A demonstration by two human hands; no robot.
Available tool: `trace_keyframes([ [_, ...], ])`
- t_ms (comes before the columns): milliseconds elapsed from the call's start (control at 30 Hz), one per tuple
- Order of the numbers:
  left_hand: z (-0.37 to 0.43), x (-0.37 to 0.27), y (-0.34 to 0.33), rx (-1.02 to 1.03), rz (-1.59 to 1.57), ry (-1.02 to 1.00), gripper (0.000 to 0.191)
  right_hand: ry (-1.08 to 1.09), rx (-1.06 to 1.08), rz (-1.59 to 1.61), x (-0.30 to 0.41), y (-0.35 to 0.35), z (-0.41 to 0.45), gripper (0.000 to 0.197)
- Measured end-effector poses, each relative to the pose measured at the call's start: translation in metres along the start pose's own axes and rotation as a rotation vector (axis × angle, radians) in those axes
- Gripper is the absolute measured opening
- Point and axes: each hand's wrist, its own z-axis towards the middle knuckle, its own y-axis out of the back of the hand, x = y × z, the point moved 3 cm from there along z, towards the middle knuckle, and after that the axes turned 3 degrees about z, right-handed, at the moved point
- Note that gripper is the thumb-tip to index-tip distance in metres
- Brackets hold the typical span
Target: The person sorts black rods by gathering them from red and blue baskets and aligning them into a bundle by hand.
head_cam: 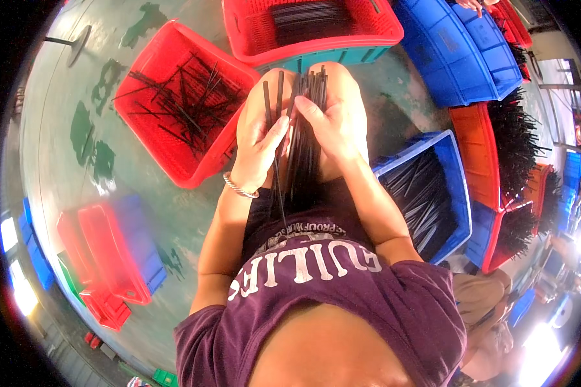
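My left hand (259, 150) is closed around a few thin black rods (267, 99) that point away from me over my knee. Beside it, my right hand (327, 126) grips a denser bundle of black rods (307, 145), its thumb lying across them. The bundle rests between my thighs, its near ends towards my lap. The two hands are close together; whether they touch is hard to tell. My fingers under the rods are mostly hidden. A red plastic basket (189, 174) with loosely crossed black rods stands to the left of my knees.
A red basket (319, 48) of aligned rods sits on a teal crate (363, 55) beyond my knees. At my right is a blue crate (460, 193) of rods. Blue crates (445, 53) and an orange crate (472, 150) stand further right. Parts of other people show at the right.
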Motion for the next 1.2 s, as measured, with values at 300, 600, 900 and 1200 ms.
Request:
trace_keyframes([
  [300, -0.004, 0.015, 0.006, -0.201, 1.029, -0.190, 0.018, -0.216, -0.195, 0.614, 0.019, 0.054, -0.013, 0.024],
  [600, 0.009, 0.038, -0.055, -0.063, 1.053, 0.144, 0.062, -0.163, -0.181, 0.649, 0.029, 0.066, -0.029, 0.020],
  [900, 0.022, -0.012, -0.016, -0.037, -0.149, 0.072, 0.031, 0.679, -0.090, 0.082, 0.141, 0.055, -0.037, 0.014],
  [1200, -0.003, 0.035, -0.006, 0.327, -0.522, 0.421, 0.033, 1.412, 0.867, -0.957, 0.061, -0.042, -0.064, 0.012],
])
